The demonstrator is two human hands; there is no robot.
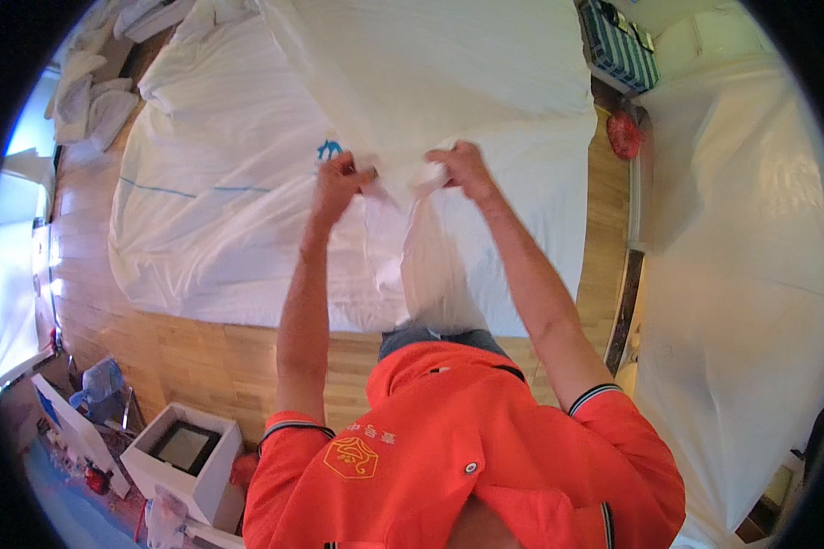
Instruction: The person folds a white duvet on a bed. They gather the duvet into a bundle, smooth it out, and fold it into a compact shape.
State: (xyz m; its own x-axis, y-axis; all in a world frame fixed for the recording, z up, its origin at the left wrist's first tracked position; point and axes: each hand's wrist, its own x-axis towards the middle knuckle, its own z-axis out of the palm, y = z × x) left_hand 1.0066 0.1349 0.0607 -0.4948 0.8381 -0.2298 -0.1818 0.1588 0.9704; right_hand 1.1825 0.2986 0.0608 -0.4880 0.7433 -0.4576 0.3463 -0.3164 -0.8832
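Before me a low, wide surface like a bed is covered by white fabric (199, 240) with blue lines and a blue mark. A smoother off-white sheet (446, 68) spreads over its far part. My right hand (468, 170) grips a bunched bit of thin white cloth (436, 254), which hangs down toward my legs. My left hand (340, 182), slightly blurred, pinches cloth too, a short gap to the left. Whether the hanging cloth is one piece with the off-white sheet cannot be told.
Translucent plastic sheeting (728, 274) drapes over something along the right. A striped box-like item (621, 44) and a red bundle (623, 135) sit at the upper right. On the wood floor (247, 350) at lower left stands a white foam box (199, 473). White bundles (86, 103) lie upper left.
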